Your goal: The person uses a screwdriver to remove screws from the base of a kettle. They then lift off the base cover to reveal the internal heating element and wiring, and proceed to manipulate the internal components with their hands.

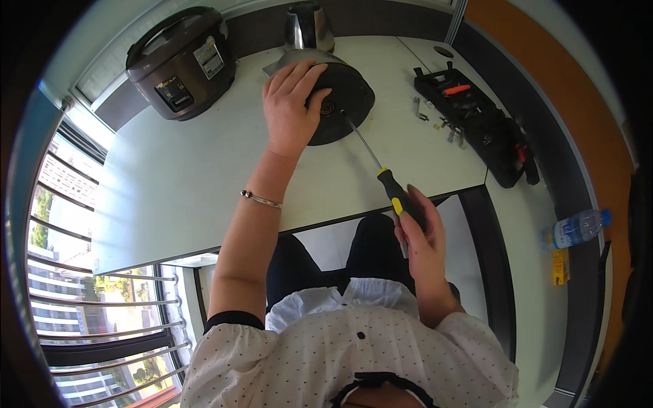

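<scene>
"Where's the base [354, 92]?"

"Toward the table's [183, 177] far side, beyond and left of the right hand [422, 234]. The left hand [291, 109] is nearer, spread over its left part."

"And the screwdriver [390, 185]?"

"Its handle is gripped in the right hand; the shaft slants far and left, tip at the base, right of the left thumb."

Black-and-yellow screwdriver handle [391, 185]: matt, rubbery-looking plastic; slim silver shaft [362, 141]: smooth metal. Black rounded appliance base [350, 88]: matt plastic. Silver upright kettle [309, 30]: glossy metal. Brown oval cooker [153, 71]: glossy, smooth. White flat tabletop [183, 177]: smooth, slight sheen. White dotted blouse [326, 353]: matt cloth.
</scene>
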`<state>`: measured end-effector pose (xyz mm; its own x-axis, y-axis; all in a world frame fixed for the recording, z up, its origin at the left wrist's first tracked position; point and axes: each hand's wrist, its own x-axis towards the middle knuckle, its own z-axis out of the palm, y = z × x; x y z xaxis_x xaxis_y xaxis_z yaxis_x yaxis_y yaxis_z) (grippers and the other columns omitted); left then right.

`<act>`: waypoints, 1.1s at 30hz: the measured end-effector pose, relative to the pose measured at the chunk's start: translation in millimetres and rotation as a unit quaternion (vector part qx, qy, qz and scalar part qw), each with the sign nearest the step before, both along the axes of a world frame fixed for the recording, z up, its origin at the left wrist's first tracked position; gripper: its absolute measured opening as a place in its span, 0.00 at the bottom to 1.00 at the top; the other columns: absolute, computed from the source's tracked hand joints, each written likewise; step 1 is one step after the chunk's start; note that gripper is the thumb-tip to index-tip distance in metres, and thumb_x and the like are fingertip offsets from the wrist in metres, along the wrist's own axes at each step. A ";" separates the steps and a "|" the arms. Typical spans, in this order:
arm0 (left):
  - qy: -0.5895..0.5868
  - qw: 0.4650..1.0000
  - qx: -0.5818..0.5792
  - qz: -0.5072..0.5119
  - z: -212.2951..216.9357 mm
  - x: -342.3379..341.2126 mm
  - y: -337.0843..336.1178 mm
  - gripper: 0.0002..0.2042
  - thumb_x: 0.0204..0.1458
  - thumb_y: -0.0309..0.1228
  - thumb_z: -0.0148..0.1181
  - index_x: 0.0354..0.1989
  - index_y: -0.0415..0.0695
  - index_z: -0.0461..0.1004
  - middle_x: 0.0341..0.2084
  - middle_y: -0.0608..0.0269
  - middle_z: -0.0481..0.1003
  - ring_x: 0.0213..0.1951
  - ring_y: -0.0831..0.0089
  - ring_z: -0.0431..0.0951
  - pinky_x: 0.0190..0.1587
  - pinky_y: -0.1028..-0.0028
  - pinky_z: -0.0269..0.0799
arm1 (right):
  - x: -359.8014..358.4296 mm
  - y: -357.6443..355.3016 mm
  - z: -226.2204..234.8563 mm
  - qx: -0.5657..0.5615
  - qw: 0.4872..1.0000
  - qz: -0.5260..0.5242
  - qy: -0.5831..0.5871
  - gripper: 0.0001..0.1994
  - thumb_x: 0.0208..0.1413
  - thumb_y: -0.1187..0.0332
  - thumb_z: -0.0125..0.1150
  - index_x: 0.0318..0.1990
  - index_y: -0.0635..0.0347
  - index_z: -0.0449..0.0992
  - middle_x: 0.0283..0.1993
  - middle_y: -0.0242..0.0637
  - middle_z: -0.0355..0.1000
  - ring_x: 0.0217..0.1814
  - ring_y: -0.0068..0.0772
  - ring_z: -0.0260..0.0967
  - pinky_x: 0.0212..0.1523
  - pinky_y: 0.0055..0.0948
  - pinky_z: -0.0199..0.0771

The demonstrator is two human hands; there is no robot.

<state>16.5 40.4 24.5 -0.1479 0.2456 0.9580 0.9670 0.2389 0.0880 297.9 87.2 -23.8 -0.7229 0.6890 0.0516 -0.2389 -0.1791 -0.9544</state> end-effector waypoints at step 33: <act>-0.078 0.995 -0.017 -0.061 7.5 1.3 -11.2 0.16 0.43 0.22 0.64 0.43 0.43 0.78 0.45 0.63 0.78 0.50 0.60 0.74 0.53 0.66 0.68 | -13.4 13.9 18.6 -0.151 0.982 0.111 0.012 0.22 0.60 0.67 0.47 0.59 0.68 0.66 0.34 0.48 0.73 0.18 0.18 0.56 0.13 0.16 0.48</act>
